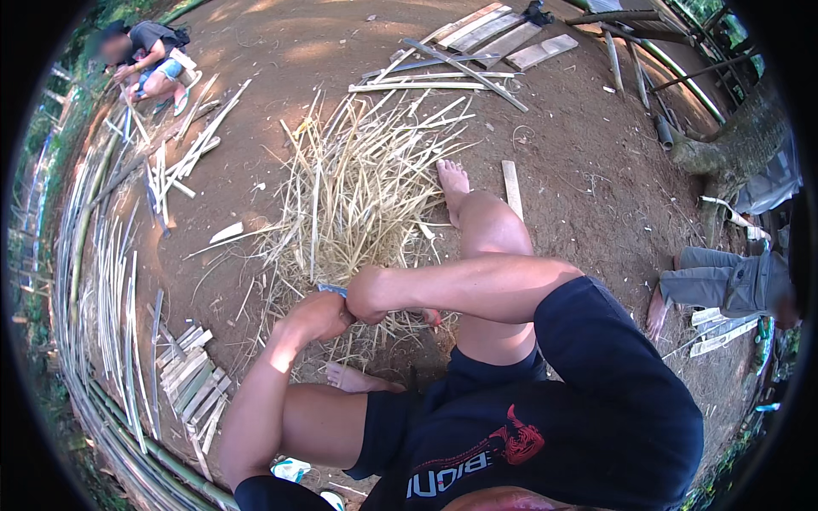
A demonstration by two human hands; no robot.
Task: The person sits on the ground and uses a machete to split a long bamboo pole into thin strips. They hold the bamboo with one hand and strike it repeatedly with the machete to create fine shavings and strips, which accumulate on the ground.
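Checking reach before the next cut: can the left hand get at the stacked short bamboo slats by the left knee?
Probably yes: the left hand sits just right of the slats, with only bare dirt between.

Person seen from above, dark navy short-sleeved T-shirt [596, 409] with red emblem and pale lettering on the chest, matching dark shorts [392, 430], bare forearms, bare lower legs, bare feet, left hand [319, 315], right hand [368, 294]

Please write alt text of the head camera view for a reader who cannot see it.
A seated person's left hand and right hand meet low over a pile of split bamboo strips on bare earth, with a thin strip between them. More bamboo slats lie at the left, and another person crouches in the far corner.
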